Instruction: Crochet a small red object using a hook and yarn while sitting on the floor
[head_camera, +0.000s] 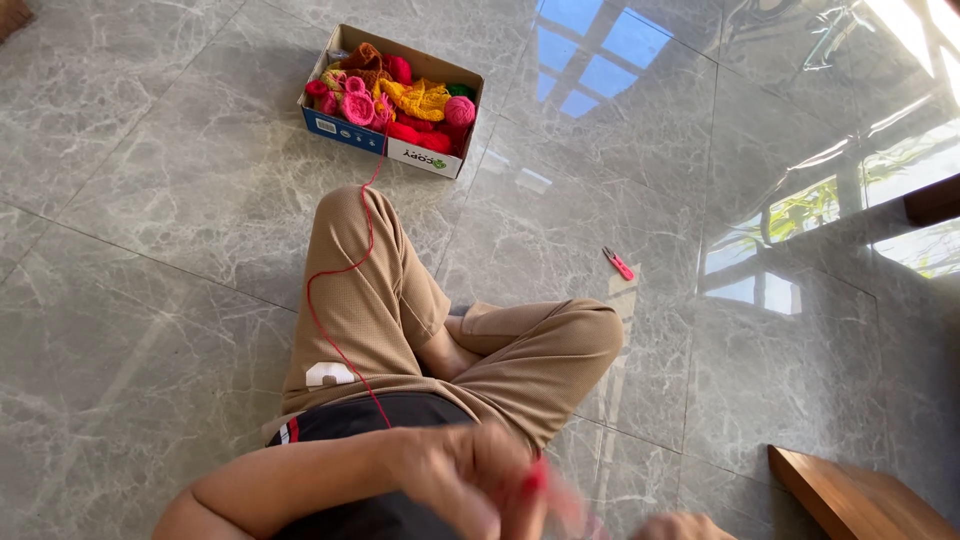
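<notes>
Red yarn strand (340, 270): runs from the cardboard box (385, 143) over the person's bent knee down to the left hand (470, 480).
Left hand: blurred, fingers closed on the strand and a small red piece.
Right hand (680, 526): at the bottom edge, grip unclear.
Box: on the marble floor (150, 250), filled with yarn balls (400, 95).
Pink snips (618, 263): on the floor, well apart.
</notes>
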